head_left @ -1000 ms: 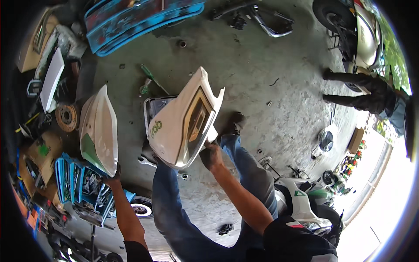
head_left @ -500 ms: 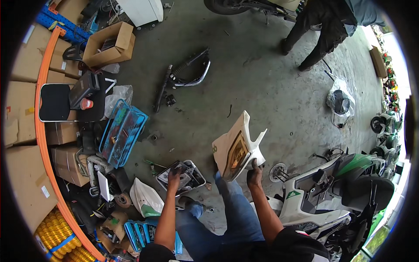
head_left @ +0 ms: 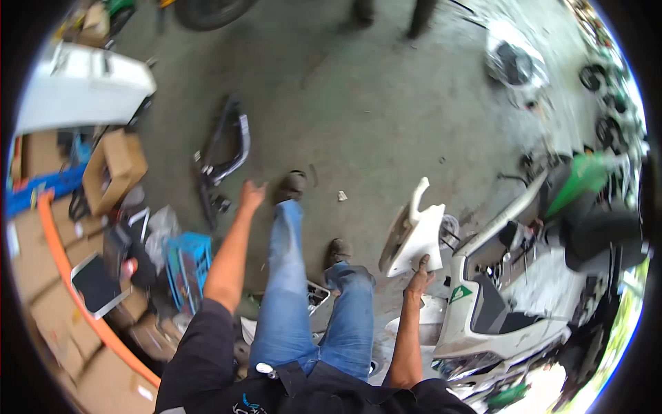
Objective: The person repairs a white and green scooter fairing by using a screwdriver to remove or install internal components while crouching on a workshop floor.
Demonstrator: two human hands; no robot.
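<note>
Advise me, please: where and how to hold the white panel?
The white panel is probably best pinched at its lower edge, from the wearer's side, as the right grip does: this broad edge faces the body, the prong points away.

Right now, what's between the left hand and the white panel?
Head view, left hand to white panel: left shoe, then small pale scrap, right shoe nearer the body, then grey floor.
</note>
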